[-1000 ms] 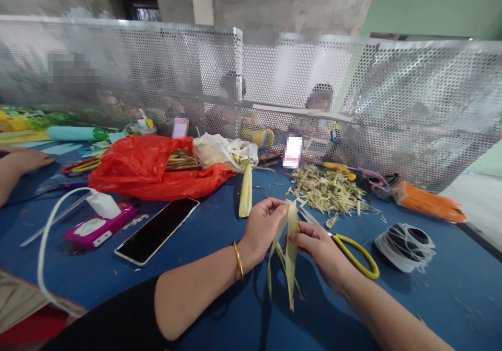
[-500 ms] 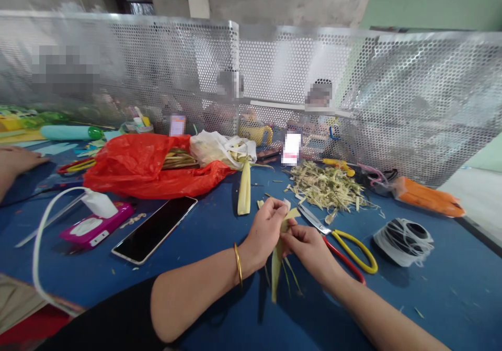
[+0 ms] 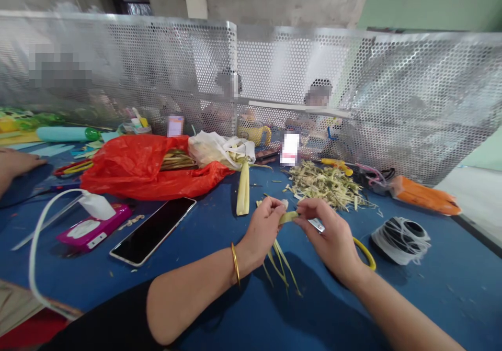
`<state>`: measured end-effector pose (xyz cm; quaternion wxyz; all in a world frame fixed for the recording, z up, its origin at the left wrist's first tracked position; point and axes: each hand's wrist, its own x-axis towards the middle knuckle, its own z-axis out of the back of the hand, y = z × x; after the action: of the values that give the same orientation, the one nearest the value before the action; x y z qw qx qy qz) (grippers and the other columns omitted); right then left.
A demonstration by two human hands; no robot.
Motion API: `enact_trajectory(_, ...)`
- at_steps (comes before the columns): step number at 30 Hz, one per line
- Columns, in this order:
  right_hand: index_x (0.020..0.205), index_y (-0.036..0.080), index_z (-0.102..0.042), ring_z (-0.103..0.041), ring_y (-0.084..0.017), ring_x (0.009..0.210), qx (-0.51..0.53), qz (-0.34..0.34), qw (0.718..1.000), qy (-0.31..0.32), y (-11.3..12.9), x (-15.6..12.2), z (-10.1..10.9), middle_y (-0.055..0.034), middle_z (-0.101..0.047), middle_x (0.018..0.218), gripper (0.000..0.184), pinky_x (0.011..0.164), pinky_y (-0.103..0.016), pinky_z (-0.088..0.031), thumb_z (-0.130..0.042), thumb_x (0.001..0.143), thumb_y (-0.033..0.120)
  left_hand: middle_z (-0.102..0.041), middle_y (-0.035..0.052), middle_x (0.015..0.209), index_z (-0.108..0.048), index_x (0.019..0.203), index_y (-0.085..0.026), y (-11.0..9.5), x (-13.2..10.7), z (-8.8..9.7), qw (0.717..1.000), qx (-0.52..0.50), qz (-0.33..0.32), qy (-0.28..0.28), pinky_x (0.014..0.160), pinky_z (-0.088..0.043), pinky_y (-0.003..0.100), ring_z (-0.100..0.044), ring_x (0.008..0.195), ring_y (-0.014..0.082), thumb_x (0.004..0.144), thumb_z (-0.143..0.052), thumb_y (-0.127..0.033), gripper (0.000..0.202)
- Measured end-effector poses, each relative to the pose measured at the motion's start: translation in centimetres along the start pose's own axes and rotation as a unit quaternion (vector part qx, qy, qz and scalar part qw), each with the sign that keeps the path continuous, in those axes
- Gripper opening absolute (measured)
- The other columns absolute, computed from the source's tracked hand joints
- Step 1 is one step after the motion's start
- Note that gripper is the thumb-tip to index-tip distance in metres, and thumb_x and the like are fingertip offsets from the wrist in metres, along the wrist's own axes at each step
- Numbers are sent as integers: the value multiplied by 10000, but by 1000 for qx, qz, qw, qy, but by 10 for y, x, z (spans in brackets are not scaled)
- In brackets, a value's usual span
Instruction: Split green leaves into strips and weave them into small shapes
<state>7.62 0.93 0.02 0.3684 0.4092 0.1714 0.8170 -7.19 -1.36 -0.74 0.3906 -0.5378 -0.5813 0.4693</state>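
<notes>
My left hand (image 3: pixel 263 226) and my right hand (image 3: pixel 329 236) meet over the blue table (image 3: pixel 204 288), both pinching a pale green palm-leaf strip (image 3: pixel 288 216) between their fingertips. Thin split ends of the leaf (image 3: pixel 280 259) hang down below the hands onto the cloth. Yellow-handled scissors (image 3: pixel 363 249) lie under and just behind my right hand, mostly hidden by it. A gold bangle sits on my left wrist.
A phone (image 3: pixel 152 229), a pink wipes pack (image 3: pixel 92 228), a red plastic bag (image 3: pixel 145 165) with leaves, a loose leaf strip (image 3: pixel 243 189), a pile of leaf trimmings (image 3: pixel 325 183), a coil of white thread (image 3: pixel 402 233) and an orange packet (image 3: pixel 423 195) lie around. Another person's hand (image 3: pixel 15 162) rests at the far left. A perforated metal screen (image 3: pixel 274 79) backs the table.
The leaf strip, held upright between the hands a second ago, has been folded down and pulled short. My right hand has turned palm-down and now covers the scissors.
</notes>
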Motion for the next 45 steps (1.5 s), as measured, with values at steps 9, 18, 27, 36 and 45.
enact_trajectory(9,898,236,-625,-596,-197,886,23,70,997,22,-3,4,2,-56,-624,914,125,790,-313,-470,-508,887,195,-439,-66,610,-484,760,-196,-2,1,1,999,15,32,13,530,-289,205,-373,519,67,815,-559,-314,151)
enact_trajectory(18,728,214,-648,-548,-155,687,38,-16,998,54,5,8,10,-22,-607,725,139,636,-266,-428,-572,843,234,-558,-31,657,-524,741,-180,1,2,2,994,83,-41,55,506,-368,211,-463,509,77,799,-554,-282,121)
enact_trajectory(27,632,206,-581,-523,-130,623,-56,-52,996,36,3,7,7,1,-575,663,185,574,-240,-381,-556,815,220,-616,3,679,-550,741,-178,-1,-1,4,986,121,-65,91,492,-358,206,-461,491,74,851,-511,-360,216)
enact_trajectory(36,950,237,-644,-591,-155,734,-1,-19,998,58,2,7,6,-16,-649,830,148,689,-269,-438,-565,827,210,-583,-27,601,-532,718,-187,3,1,6,979,161,-91,90,481,-333,207,-451,476,83,854,-501,-305,183)
enact_trajectory(45,692,184,-656,-559,-147,567,137,-181,974,-6,-4,11,6,1,-608,565,198,568,-267,-423,-613,784,353,-462,-43,560,-596,684,-166,1,5,11,964,210,-69,150,510,-269,220,-352,512,84,872,-457,-417,343)
